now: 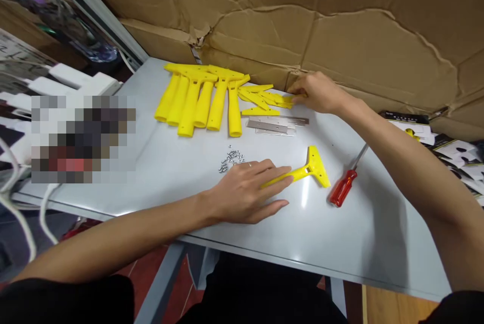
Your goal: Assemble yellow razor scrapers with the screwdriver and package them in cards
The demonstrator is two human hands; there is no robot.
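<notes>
My left hand (245, 190) lies over the handle of a yellow scraper (317, 167), its fingers draped across it and the head pointing right. Small screws (231, 158) lie in a loose heap just beyond that hand. Farther back, my right hand (315, 93) pinches at the right end of a pile of flat yellow plastic pieces (260, 98), its fingertips on one of them. In front of the pile are several thin metal blades (268, 126). Several more yellow scraper handles (189, 107) lie together at the back left.
A red-handled screwdriver (343, 189) lies right of the scraper, its shaft passing under my right forearm. Cardboard (260, 26) walls off the table's back edge. Printed black-and-white packaging (454, 152) is at the far right. White plugs and a power strip (75, 79) crowd the left.
</notes>
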